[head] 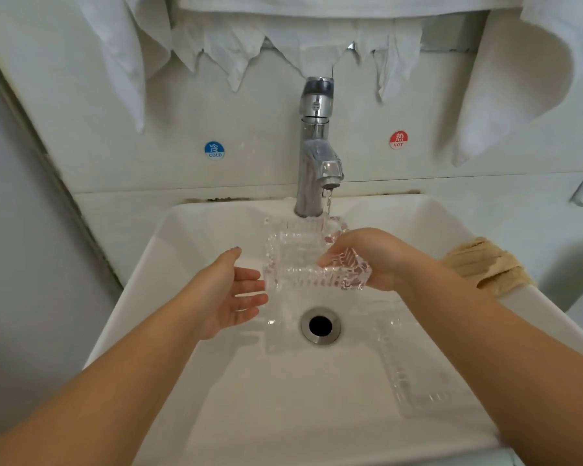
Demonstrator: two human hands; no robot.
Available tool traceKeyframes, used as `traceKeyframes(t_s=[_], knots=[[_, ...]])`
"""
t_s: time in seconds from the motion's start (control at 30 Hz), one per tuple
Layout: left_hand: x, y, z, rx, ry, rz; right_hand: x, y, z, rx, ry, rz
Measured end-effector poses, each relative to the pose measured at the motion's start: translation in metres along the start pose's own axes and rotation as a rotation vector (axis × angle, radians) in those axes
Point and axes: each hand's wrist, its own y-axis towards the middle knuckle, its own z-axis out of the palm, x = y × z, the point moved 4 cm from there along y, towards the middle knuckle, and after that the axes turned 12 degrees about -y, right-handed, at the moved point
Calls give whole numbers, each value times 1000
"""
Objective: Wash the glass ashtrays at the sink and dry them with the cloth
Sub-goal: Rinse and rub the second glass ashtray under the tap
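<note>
right hand (367,260) fingers pinch the glass ashtray (303,257) tilted under the tap (317,146) stream to rinse; left hand (229,294) fingers spread, steadying.

White sink (169,264), second glass ashtray (414,375) in basin (right of drain (320,326)), tan cloth (488,264) on rim

**Two bare arms, one hand gripping, one open**

Both forearms enter from the bottom corners of the frame and converge toward its middle. The right hand (374,260), right of centre, has its fingers curled round the ashtray (303,257), gripping its right edge. The left hand (229,290), left of centre, is held palm inward with fingers straight and relaxed, their tips at the ashtray's left side.
</note>
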Motion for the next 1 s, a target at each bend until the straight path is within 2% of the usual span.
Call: traceKeyframes(t_s=[0.13, 0.23, 0.3, 0.5, 0.6, 0.7, 0.87, 1.0], knots=[[0, -1, 1, 15, 18, -7, -4, 1, -23, -87, 61, 25], [1, -1, 1, 13, 40, -15, -10, -4, -24, -39, -120, 87], [2, -1, 2, 19, 36, -22, -9, -3, -10, 15, -148, 84], [1, -3, 4, 61, 6, -15, -1, 0, -7, -84, 143, 13], [0, -4, 7, 124, 49, -27, -4, -5, -25, -128, 46, 36], [4, -6, 14, 214, 152, -27, -2, -9, -16, -82, -84, 43], [-1, -6, 17, 245, 166, 116, 7, -5, 4, -52, -70, -92], [-5, -5, 21, 189, 327, 258, 12, -13, 2, -72, -175, -195]])
